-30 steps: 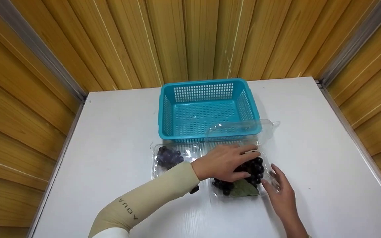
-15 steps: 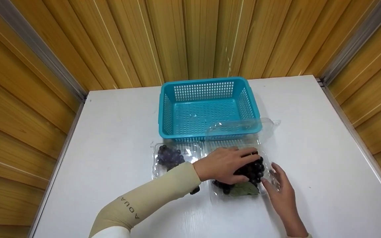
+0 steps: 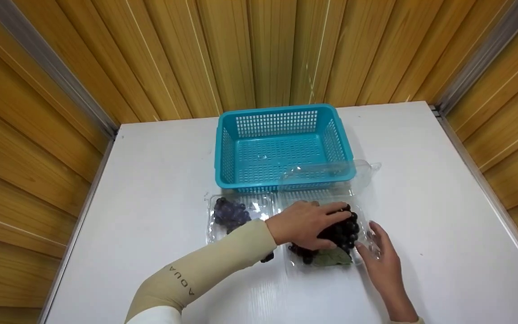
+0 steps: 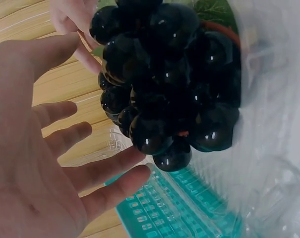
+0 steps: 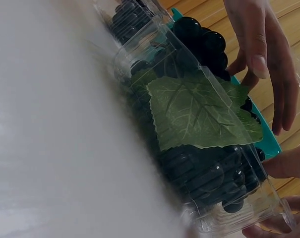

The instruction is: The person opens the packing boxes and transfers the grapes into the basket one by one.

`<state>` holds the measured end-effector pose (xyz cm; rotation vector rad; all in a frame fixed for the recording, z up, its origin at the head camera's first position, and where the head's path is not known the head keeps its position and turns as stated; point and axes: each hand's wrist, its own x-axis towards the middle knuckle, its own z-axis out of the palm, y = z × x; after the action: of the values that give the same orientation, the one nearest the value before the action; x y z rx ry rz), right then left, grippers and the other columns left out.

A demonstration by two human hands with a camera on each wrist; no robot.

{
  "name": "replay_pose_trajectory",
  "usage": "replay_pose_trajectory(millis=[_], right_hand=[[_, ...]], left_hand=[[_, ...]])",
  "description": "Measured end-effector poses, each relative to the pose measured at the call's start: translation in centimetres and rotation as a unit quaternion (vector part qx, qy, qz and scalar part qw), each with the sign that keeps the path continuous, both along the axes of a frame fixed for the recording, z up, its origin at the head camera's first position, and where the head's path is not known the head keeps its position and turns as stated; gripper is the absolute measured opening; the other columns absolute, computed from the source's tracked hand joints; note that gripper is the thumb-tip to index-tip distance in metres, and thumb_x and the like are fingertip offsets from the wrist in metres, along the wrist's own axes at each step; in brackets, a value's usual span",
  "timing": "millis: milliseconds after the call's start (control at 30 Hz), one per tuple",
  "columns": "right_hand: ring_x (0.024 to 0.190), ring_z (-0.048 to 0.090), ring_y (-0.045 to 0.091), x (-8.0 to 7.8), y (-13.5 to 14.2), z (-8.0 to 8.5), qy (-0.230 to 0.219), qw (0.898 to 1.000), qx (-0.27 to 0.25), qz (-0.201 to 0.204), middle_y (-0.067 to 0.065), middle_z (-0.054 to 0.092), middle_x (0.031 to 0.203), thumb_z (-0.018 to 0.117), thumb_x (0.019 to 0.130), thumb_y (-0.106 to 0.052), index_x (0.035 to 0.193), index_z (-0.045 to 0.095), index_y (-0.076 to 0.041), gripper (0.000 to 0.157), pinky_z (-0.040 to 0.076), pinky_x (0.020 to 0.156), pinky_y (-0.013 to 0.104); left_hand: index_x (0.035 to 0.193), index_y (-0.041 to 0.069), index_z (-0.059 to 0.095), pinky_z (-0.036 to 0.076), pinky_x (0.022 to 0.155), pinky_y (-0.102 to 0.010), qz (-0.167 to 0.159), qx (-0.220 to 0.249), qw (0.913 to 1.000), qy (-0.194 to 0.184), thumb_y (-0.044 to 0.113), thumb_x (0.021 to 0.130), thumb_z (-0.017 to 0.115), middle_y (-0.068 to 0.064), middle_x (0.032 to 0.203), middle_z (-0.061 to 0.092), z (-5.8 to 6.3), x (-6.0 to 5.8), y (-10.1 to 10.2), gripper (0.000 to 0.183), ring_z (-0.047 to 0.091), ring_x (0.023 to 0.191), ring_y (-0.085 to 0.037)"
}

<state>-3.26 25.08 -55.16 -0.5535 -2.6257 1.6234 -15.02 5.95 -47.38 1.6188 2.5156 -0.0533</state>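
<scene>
A bunch of dark grapes (image 3: pixel 346 231) with a green leaf (image 3: pixel 332 256) sits in a clear plastic clamshell container (image 5: pixel 249 218), whose lid (image 3: pixel 364 174) stands open at the back. My left hand (image 3: pixel 306 225) lies over the top of the bunch, fingers spread and only slightly bent. In the left wrist view its fingertips reach the side of the grapes (image 4: pixel 164 79). At the container's right wall, my right hand (image 3: pixel 384 263) holds the edge between thumb and fingers. The leaf (image 5: pixel 194 114) shows through the near wall in the right wrist view.
Left of it, a second clear container (image 3: pixel 261 202) with dark grapes (image 3: pixel 231 213) is partly hidden by my left sleeve (image 3: pixel 209 265). A teal basket (image 3: pixel 281 150) stands behind both, overlapped by the raised lid. Wood-patterned panels (image 3: pixel 272 54) border the white table (image 3: pixel 160 180).
My left hand has shifted very slightly back and to the left over the grapes, its thumb drawing in a little. My right hand stays at the container's edge.
</scene>
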Motion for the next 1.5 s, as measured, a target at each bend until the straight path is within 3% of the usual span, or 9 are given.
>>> replay_pose_trajectory(millis=[400, 967, 1033, 1200, 1267, 1500], right_hand=[[0.136, 0.03, 0.025, 0.1, 0.0, -0.4, -0.008, 1.0, -0.005, -0.005, 0.003, 0.024, 0.151, 0.056, 0.087, -0.042, 0.146, 0.017, -0.02, 0.073, 0.032, 0.106, 0.04], [0.136, 0.03, 0.023, 0.2, -0.2, -0.5, -0.012, 1.0, -0.002, -0.012, 0.002, 0.026, 0.151, 0.056, 0.088, -0.042, 0.146, 0.019, -0.023, 0.071, 0.037, 0.1, 0.032], [0.135, 0.032, 0.022, 0.2, -0.2, -0.6, -0.016, 1.0, 0.002, -0.015, 0.002, 0.027, 0.15, 0.056, 0.088, -0.043, 0.145, 0.019, -0.024, 0.071, 0.038, 0.098, 0.026], [0.135, 0.031, 0.026, 0.3, -0.2, -0.7, -0.021, 1.0, -0.011, -0.015, 0.008, 0.027, 0.15, 0.056, 0.087, -0.044, 0.145, 0.018, -0.025, 0.073, 0.037, 0.101, 0.033], [0.136, 0.028, 0.028, 0.3, -0.2, -0.7, -0.022, 1.0, -0.018, -0.013, 0.009, 0.025, 0.15, 0.056, 0.086, -0.045, 0.146, 0.017, -0.025, 0.074, 0.034, 0.103, 0.044], [0.135, 0.03, 0.03, 0.3, 0.0, -0.8, -0.017, 1.0, -0.011, -0.005, 0.011, 0.026, 0.15, 0.056, 0.087, -0.043, 0.146, 0.016, -0.025, 0.074, 0.036, 0.102, 0.044]], left_hand=[[0.145, 0.037, 0.012, 0.049, 0.09, -0.034, 0.007, -0.025, 0.9995, -0.016, 0.065, 0.083, 0.044, 0.011, 0.154, 0.013, -0.6, 0.3, 0.4, 0.076, 0.055, 0.115, -0.016], [0.145, 0.033, 0.017, 0.05, 0.086, -0.03, -0.011, -0.026, 0.9995, 0.011, 0.066, 0.082, 0.044, 0.011, 0.152, 0.019, -1.3, 0.2, 0.9, 0.076, 0.062, 0.101, -0.013], [0.145, 0.033, 0.017, 0.05, 0.087, -0.03, -0.01, -0.028, 0.9995, 0.009, 0.065, 0.082, 0.045, 0.011, 0.152, 0.02, -1.4, 0.2, 0.9, 0.076, 0.061, 0.102, -0.012], [0.146, 0.034, 0.016, 0.048, 0.09, -0.03, -0.008, -0.035, 0.9994, 0.005, 0.062, 0.083, 0.047, 0.011, 0.152, 0.021, -1.5, 0.1, 0.9, 0.075, 0.06, 0.105, -0.012], [0.145, 0.034, 0.017, 0.048, 0.09, -0.03, -0.011, -0.033, 0.9994, 0.006, 0.061, 0.083, 0.049, 0.01, 0.151, 0.021, -1.5, 0.1, 0.9, 0.075, 0.059, 0.105, -0.012], [0.144, 0.032, 0.022, 0.051, 0.084, -0.032, -0.024, -0.028, 0.999, 0.023, 0.057, 0.081, 0.055, 0.009, 0.15, 0.024, -1.7, -0.1, 1.2, 0.076, 0.062, 0.094, -0.014]])
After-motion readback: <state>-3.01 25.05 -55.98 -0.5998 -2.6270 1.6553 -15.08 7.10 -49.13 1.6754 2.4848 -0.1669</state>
